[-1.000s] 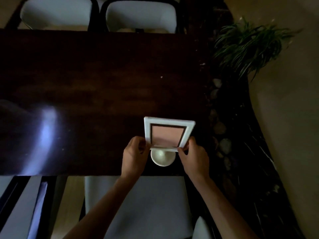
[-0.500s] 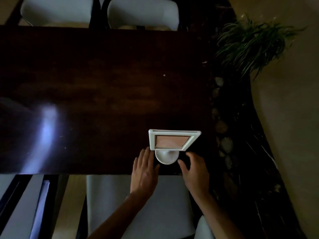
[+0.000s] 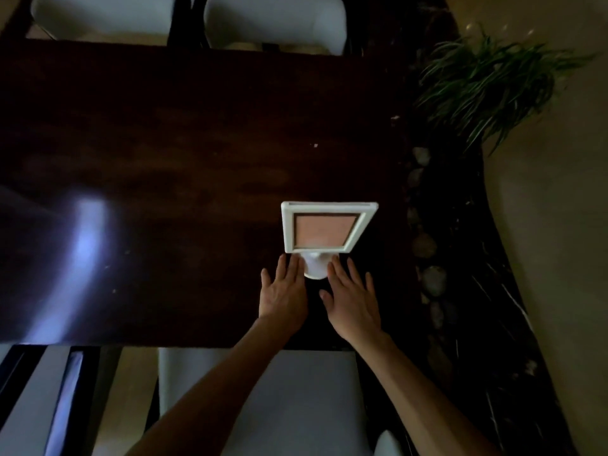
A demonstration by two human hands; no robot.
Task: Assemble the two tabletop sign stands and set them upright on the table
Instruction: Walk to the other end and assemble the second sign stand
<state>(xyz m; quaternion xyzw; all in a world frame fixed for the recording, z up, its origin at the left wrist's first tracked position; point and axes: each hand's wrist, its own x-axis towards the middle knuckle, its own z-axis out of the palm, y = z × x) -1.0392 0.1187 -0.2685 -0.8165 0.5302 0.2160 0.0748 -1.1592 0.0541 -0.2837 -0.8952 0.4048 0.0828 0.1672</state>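
One sign stand (image 3: pixel 324 227) stands upright on the dark wooden table (image 3: pixel 164 166), near its right end. It has a white frame around a pink card and a round white base (image 3: pixel 316 268). My left hand (image 3: pixel 284 292) lies flat on the table with its fingertips against the left side of the base. My right hand (image 3: pixel 352 299) lies flat too, fingertips against the right side of the base. Neither hand grips anything. No second stand is in view.
Two pale chairs (image 3: pixel 273 23) stand at the table's far edge and another pale chair (image 3: pixel 263 399) is below me at the near edge. A potted plant (image 3: pixel 487 80) and a bed of stones (image 3: pixel 427 245) lie right of the table. A light glare (image 3: pixel 79 245) marks the table's left.
My hands let go of the frame, which went from tilted in my grip to standing upright. Both hands then flattened on the table and moved forward beside the base.
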